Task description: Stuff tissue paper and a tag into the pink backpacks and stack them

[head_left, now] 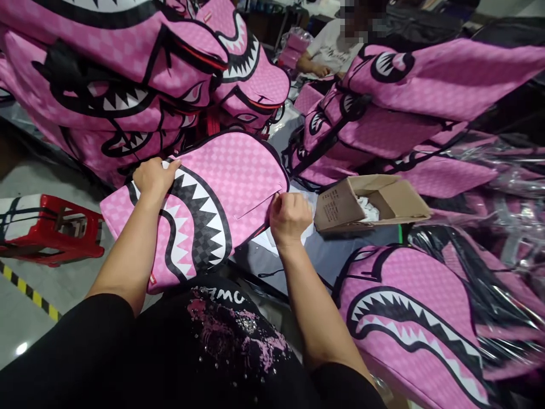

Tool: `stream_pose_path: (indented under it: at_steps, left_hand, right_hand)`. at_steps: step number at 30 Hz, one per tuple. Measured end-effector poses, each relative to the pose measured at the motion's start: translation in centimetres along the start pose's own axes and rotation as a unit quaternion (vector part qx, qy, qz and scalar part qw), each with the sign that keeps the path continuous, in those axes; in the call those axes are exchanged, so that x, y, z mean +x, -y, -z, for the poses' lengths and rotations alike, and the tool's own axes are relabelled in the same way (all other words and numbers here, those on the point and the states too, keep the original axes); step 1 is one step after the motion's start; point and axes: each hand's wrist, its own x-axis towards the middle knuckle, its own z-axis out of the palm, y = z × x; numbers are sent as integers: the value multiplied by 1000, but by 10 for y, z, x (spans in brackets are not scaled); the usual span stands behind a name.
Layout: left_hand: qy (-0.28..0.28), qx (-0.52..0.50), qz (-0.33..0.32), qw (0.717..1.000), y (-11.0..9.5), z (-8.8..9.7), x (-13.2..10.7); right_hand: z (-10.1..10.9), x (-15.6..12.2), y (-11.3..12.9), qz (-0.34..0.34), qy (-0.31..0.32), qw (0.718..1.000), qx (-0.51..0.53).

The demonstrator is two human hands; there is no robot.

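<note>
A pink checkered backpack (238, 165) with a black-and-white shark mouth lies tilted in front of my body, its rounded top pointing right. My left hand (153, 179) grips its far side near the shark mouth, thumb resting on the printed front. At the rounded end, my right hand (292, 218) is closed in a pinch beside the end of a slanted slit on the front panel. What its fingertips hold is hidden. A dark edge with a bit of red shows along the near side of the backpack.
Similar pink backpacks (170, 68) are piled at the left, with more (404, 96) at the right. An open cardboard box (334, 204) holding white material sits on the grey table (255, 261). Another backpack (409, 295) is at lower right. A red stool (63, 227) stands left; a person (332, 48) sits behind.
</note>
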Motion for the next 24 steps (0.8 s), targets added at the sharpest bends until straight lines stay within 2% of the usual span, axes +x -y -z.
stream_pose_path:
  at_steps: [3, 6, 7, 9, 10, 12, 14, 15, 17, 18, 20, 22, 24]
  left_hand:
    - [2, 1, 6, 1000, -4, -3, 2]
    - [1, 1, 13, 1000, -7, -3, 0]
    - [0, 2, 13, 1000, -8, -2, -1]
    - [-3, 2, 11, 1000, -9, 0, -2]
    - [-3, 2, 9, 1000, -9, 1, -2]
    - [-2, 0, 4, 1000, -9, 1, -3]
    - [-1, 2, 2, 1000, -10, 1, -3]
    - [-3, 4, 2, 1000, -10, 0, -3]
    - [-9, 10, -4, 1000, -10, -1, -3]
    - [-13, 13, -10, 1000, -9, -1, -4]
    - [-15, 15, -24, 999, -8, -1, -5]
    - [-16, 15, -35, 999, -5, -1, -7]
    - [-23, 15, -46, 999, -2, -3, -12]
  right_hand:
    - [10, -10, 15, 53, -5, 997, 46]
    - [37, -40, 19, 149, 14, 963, 222]
    - [46, -54, 19, 138, 11, 952, 274]
    - [58, -85, 19, 27, 21, 942, 335]
    - [60, -99, 20, -50, 52, 932, 355]
    - [57, -122, 25, -164, 162, 883, 410]
    - [50, -133, 35, -189, 281, 807, 483]
    - [46, -135, 40, -192, 316, 775, 513]
    - [40, -135, 48, -186, 345, 741, 546]
    - [39, -134, 50, -175, 344, 740, 550]
    - [40, -135, 47, -140, 314, 772, 535]
    - [42, -135, 32, -86, 264, 827, 488]
    - [37, -127, 6, -50, 192, 887, 418]
